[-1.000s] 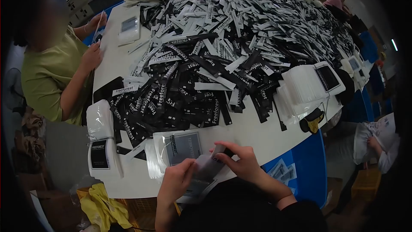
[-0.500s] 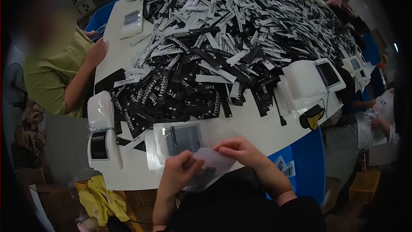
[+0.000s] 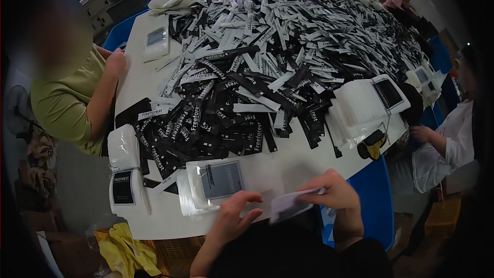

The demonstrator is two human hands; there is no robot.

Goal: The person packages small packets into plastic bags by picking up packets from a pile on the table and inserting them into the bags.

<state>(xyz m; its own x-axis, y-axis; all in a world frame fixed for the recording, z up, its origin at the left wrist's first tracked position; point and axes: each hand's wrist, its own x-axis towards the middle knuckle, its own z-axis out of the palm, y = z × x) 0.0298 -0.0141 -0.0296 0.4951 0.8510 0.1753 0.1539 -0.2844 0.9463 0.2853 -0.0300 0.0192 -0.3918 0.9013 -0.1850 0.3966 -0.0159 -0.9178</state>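
Note:
A plastic packaging bag [image 3: 289, 205], whitish with a dark patch, is pinched at its edge by my right hand [image 3: 332, 190] over the table's near edge. Close to its left side, my left hand [image 3: 236, 219] has thumb and fingers apart and holds nothing. Just beyond my left hand lies a stack of clear bags [image 3: 193, 195], its top bag bearing a grey FREEFOREST panel [image 3: 223, 179]. A large heap of black and white Freeforest sachets [image 3: 206, 118] covers the table behind it.
Banded bag stacks lie at the left [image 3: 125, 149] and right [image 3: 360, 105], near a black-and-yellow object [image 3: 371, 146]. A blue bin [image 3: 373, 195] stands below the right edge. A person in a green shirt [image 3: 72, 98] works at left; another in white [image 3: 445, 149] sits at right.
The bag has moved right and is now in my right hand alone, folded or tilted flatter. My left hand has let go and its fingers have spread. The green-shirted person's arm has risen slightly.

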